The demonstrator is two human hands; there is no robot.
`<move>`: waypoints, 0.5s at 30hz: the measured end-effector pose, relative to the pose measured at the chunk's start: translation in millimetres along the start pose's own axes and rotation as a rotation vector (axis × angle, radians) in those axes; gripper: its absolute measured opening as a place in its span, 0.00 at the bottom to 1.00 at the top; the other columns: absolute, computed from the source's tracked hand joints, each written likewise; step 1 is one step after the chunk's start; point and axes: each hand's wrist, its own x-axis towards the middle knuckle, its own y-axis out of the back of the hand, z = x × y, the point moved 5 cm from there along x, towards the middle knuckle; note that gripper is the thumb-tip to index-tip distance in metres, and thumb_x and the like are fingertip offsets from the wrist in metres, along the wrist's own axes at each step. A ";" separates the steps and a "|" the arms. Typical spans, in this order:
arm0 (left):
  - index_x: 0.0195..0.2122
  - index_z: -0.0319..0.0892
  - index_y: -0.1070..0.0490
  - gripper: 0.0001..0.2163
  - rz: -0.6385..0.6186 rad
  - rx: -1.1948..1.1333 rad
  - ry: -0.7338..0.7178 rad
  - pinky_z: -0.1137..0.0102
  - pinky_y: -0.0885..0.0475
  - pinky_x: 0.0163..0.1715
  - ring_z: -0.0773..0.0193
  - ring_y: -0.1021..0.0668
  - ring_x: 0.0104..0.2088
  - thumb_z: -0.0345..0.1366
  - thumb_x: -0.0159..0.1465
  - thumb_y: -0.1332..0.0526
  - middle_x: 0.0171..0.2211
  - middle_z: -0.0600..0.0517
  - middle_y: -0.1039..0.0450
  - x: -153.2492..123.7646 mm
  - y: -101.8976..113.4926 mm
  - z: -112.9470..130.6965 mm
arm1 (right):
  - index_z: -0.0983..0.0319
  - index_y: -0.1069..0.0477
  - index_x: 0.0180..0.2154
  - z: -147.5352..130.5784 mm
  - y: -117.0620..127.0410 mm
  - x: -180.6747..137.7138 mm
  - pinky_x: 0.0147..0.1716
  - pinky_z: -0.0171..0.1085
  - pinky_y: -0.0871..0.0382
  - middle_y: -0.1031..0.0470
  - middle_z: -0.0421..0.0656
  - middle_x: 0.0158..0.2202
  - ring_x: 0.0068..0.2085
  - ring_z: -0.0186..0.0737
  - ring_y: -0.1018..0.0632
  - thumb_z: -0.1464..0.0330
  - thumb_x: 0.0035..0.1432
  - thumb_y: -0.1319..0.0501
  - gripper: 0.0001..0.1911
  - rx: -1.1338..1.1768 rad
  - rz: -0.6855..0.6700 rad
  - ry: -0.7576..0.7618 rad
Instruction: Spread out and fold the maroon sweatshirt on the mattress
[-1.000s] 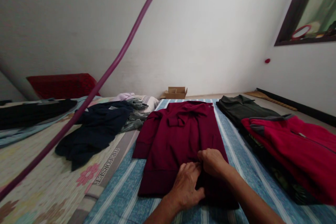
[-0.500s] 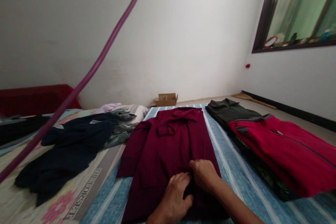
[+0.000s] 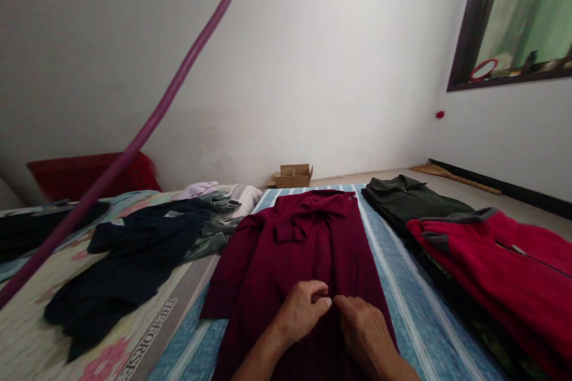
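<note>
A maroon long-sleeved shirt (image 3: 295,262) lies spread out, collar end away from me, one sleeve down its left side and the other cuff folded over its upper front. My left hand (image 3: 304,309) is bent into a pinch at the front opening, thumb and forefinger on the cloth edge. Just to its right, my right hand (image 3: 364,327) has its fingers curled closed on the same opening. The two sets of fingertips nearly meet. Any button between them is hidden or too small to make out.
Right of the shirt lie a red zipped jacket (image 3: 487,274) on a pile and a dark green garment (image 3: 415,199). To the left are a navy garment (image 3: 134,256) and grey-green cloth (image 3: 214,229). A cardboard box (image 3: 292,176) stands behind. A purple pole (image 3: 179,77) slants across the view.
My left hand has shifted up toward the front opening and narrowed into a pinch. My right hand has come down slightly. The camera has turned a little left.
</note>
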 end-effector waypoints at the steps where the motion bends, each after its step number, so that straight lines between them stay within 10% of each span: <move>1: 0.35 0.38 0.26 0.11 0.020 0.013 0.000 0.72 0.35 0.35 0.62 0.26 0.35 0.36 0.54 0.44 0.32 0.52 0.25 4.4 0.3 -0.1 | 0.59 0.32 0.35 1.3 -2.3 -1.6 0.29 0.34 0.43 0.25 0.40 0.29 0.31 0.38 0.25 0.77 0.57 0.52 0.13 0.004 0.029 0.008; 15: 0.42 0.36 0.27 0.15 0.276 -0.290 0.130 0.70 0.31 0.34 0.61 0.23 0.35 0.33 0.53 0.42 0.37 0.46 0.24 22.1 -13.0 -46.3 | 0.60 0.29 0.39 12.9 -15.1 -8.3 0.30 0.31 0.34 0.23 0.43 0.33 0.31 0.37 0.23 0.75 0.58 0.55 0.17 0.007 0.150 0.145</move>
